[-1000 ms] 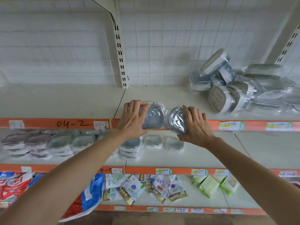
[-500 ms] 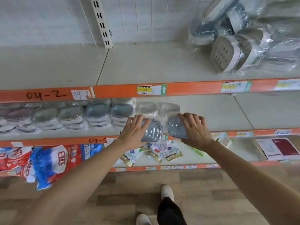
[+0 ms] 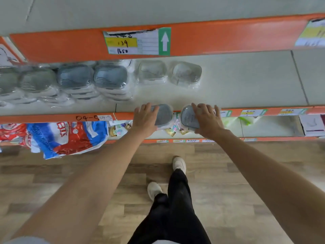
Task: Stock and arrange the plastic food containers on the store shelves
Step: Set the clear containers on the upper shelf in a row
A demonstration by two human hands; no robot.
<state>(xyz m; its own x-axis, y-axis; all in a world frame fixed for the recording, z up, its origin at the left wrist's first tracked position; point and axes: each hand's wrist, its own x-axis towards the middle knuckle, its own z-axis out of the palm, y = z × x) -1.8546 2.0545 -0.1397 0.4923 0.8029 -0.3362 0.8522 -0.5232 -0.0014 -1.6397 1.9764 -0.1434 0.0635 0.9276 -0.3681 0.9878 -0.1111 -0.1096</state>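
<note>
Store shelf [image 3: 246, 81], orange-edged, two grey containers at its near edge.
Left hand [image 3: 145, 118] grips one container [image 3: 164, 114], right hand [image 3: 206, 119] the other [image 3: 189, 117], fingers curled over each.

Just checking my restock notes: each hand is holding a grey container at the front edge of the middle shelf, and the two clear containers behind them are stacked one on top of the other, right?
Not quite. In the head view the two clear containers sit side by side, not stacked. The rest holds: the left hand and right hand each hold a grey container at the middle shelf front edge.
</note>
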